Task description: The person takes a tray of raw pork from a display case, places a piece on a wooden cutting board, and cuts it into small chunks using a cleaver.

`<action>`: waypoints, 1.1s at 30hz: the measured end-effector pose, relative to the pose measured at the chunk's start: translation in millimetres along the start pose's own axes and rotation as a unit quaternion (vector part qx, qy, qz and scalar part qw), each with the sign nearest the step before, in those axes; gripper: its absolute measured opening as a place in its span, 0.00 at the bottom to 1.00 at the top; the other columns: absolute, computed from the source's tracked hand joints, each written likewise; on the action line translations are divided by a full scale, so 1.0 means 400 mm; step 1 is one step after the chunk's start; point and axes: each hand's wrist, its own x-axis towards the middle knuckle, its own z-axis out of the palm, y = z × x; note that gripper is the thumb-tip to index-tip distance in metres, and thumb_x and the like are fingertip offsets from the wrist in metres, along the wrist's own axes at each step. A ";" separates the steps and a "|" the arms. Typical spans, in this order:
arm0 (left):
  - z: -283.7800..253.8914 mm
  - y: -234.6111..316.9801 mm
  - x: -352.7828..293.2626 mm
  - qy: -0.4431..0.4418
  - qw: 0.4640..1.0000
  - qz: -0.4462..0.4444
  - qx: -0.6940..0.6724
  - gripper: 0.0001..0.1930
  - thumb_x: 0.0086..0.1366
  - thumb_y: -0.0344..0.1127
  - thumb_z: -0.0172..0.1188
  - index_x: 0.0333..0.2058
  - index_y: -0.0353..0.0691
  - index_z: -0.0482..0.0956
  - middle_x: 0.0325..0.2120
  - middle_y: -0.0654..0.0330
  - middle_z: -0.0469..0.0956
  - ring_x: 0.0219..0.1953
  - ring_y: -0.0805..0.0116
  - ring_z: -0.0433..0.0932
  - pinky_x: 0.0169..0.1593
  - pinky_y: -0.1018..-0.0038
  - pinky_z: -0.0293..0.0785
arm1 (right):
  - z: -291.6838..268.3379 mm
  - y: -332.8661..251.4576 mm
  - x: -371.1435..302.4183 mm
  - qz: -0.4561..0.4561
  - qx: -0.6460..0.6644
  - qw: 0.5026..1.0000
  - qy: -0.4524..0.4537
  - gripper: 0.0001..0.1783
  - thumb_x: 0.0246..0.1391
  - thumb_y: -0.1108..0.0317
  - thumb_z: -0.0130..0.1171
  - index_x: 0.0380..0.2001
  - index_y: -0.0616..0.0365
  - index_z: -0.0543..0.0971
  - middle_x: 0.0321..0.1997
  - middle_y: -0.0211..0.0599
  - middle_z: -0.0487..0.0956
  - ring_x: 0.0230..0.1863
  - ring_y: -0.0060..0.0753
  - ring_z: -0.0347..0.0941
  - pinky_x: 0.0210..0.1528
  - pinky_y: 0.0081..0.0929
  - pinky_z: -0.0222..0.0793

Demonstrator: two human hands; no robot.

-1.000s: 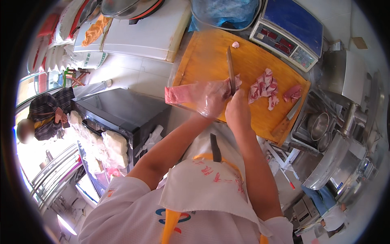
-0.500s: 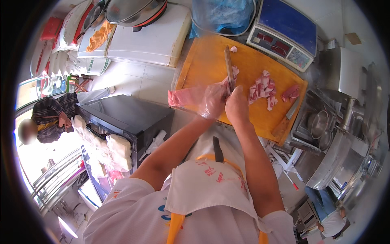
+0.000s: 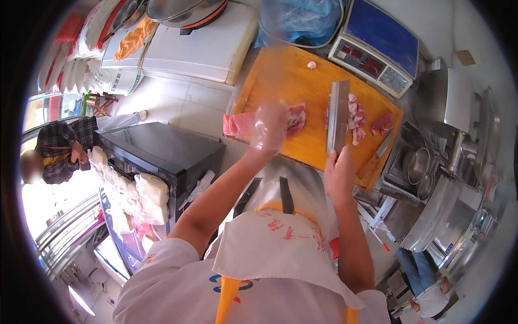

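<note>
My left hand (image 3: 268,127), in a clear plastic glove, grips a long slab of raw meat (image 3: 240,124) from above. The slab lies at the left front of an orange cutting board (image 3: 318,73), and its cut end shows right of the glove. My right hand (image 3: 340,173) is closed around a cleaver (image 3: 338,113), whose handle is mostly hidden in the fist. The blade points away from me, beside and partly over a pile of sliced meat (image 3: 356,120). A small pale scrap (image 3: 311,65) sits near the board's far edge, and a darker red chunk (image 3: 382,125) at its right.
A second knife (image 3: 384,146) lies at the board's right edge. Behind stand a digital scale (image 3: 380,46) and a blue plastic bag (image 3: 302,21). Metal bowls (image 3: 418,166) are at the right, a dark cabinet (image 3: 162,154) at the left. Two people (image 3: 65,154) (image 3: 431,294) appear farther off.
The cleaver in my right hand has moved right, from the slab's cut end to the sliced pile. My left hand has shifted slightly left on the slab.
</note>
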 end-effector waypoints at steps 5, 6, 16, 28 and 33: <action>0.059 -0.044 -0.043 -0.044 0.997 0.000 0.067 0.15 0.59 0.28 0.66 0.45 0.34 0.77 0.35 0.48 0.78 0.39 0.44 0.77 0.43 0.53 0.73 | 0.081 -0.080 -0.062 -0.022 0.018 0.998 -0.065 0.14 0.67 0.70 0.53 0.50 0.68 0.68 0.29 0.65 0.80 0.33 0.72 0.78 0.35 0.63 0.72; 0.063 -0.045 -0.044 -0.058 0.996 0.003 0.073 0.23 0.54 0.30 0.71 0.49 0.33 0.77 0.38 0.48 0.79 0.41 0.44 0.78 0.45 0.54 0.74 | 0.100 -0.076 -0.070 -0.025 -0.003 0.998 -0.052 0.14 0.69 0.69 0.54 0.50 0.66 0.66 0.26 0.65 0.79 0.31 0.73 0.77 0.33 0.62 0.71; 0.123 -0.094 -0.087 -0.145 0.984 -0.011 0.106 0.17 0.57 0.27 0.63 0.46 0.34 0.79 0.44 0.47 0.79 0.44 0.45 0.78 0.48 0.56 0.75 | 0.195 -0.096 0.101 -0.052 0.015 0.997 -0.051 0.08 0.69 0.71 0.51 0.43 0.65 0.67 0.28 0.67 0.78 0.34 0.75 0.77 0.32 0.64 0.70; 0.135 -0.100 -0.082 -0.117 0.985 0.004 0.124 0.10 0.58 0.28 0.60 0.40 0.35 0.77 0.39 0.48 0.76 0.40 0.45 0.75 0.45 0.54 0.72 | 0.261 -0.079 0.052 -0.032 -0.007 0.998 -0.055 0.13 0.66 0.72 0.52 0.48 0.69 0.66 0.30 0.69 0.80 0.32 0.76 0.77 0.33 0.65 0.72; 0.121 -0.085 -0.063 -0.105 0.986 0.017 0.124 0.09 0.58 0.30 0.64 0.38 0.38 0.78 0.37 0.52 0.77 0.39 0.49 0.76 0.43 0.54 0.71 | 0.235 -0.087 0.182 -0.049 0.045 0.997 -0.039 0.13 0.67 0.70 0.53 0.46 0.69 0.67 0.34 0.69 0.80 0.38 0.75 0.77 0.39 0.62 0.73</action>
